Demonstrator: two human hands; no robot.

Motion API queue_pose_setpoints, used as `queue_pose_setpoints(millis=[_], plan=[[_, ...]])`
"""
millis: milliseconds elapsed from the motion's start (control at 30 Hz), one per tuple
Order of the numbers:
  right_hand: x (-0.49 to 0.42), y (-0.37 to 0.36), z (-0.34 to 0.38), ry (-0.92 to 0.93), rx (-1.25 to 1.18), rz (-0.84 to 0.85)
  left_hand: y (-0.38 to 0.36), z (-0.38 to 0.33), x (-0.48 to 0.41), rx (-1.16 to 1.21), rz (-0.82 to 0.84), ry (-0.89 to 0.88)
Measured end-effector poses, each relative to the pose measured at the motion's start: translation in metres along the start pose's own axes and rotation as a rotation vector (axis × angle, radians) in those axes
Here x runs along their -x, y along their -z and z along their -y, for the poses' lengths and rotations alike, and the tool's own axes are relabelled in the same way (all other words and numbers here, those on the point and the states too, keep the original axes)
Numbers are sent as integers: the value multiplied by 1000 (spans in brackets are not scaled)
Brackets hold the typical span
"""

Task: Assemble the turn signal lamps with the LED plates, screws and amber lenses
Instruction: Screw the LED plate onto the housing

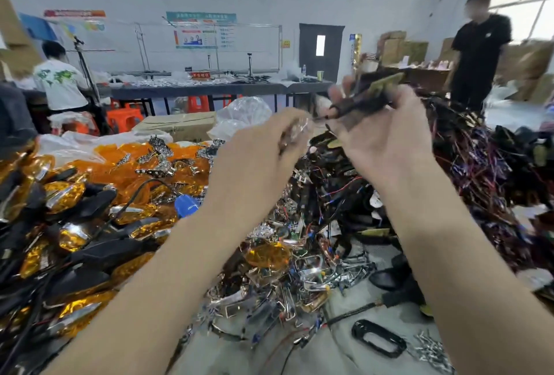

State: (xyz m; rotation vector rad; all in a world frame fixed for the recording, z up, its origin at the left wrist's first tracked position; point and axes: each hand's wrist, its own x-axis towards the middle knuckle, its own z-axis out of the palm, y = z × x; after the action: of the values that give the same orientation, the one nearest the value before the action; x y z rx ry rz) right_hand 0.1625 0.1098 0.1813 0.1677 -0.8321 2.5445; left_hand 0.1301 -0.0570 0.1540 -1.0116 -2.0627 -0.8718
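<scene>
Workshop bench [335, 344] heaped with lamp parts, both hands raised above the pile. The right hand [386, 140] grips a dark lamp housing [359, 104], long axis running 8 to 2 o'clock, with a greenish LED plate [386, 82] at its upper end. At 8 o'clock, just beside it, the left hand [257, 146] pinches a small shiny piece [299, 130], blurred. Amber lenses [120, 164] lie at 9 o'clock and screws [431, 350] at 5 o'clock.

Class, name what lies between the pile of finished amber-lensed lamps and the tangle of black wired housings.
Head view: a heap of shiny chrome plates, with one loose oval amber lens on it, fills that stretch.
</scene>
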Motion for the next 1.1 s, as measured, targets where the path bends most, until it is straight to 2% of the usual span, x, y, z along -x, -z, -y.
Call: queue_pose_setpoints(millis=[67,133,233,333,467,667,733,900,1000,1100], plan=[[8,27,-32,-131,-23,-23,7,21,29,-244,15,-35],[21,54,-66,-239,-82,-54,6,40,63,-377,108,-13],[38,87,-115,-381,-128,-106,-5,69,115,-509,232,76],[47,106,-150,-471,-53,-177,-16,89,150,-552,312,133],[50,119,-164,-452,-68,-198,-26,101,166,-488,292,171],[47,124,-159,-439,-7,-107,-30,104,168,-335,176,29],[48,126,-157,-420,-20,-57,-29,101,163,-302,152,29],[50,129,-154,-365,70,61,-24,98,151,-170,269,162],[52,131,-152,-358,84,71,-21,99,152,-108,322,315],[54,131,-150,-360,115,75,-23,100,158,-72,341,395]])
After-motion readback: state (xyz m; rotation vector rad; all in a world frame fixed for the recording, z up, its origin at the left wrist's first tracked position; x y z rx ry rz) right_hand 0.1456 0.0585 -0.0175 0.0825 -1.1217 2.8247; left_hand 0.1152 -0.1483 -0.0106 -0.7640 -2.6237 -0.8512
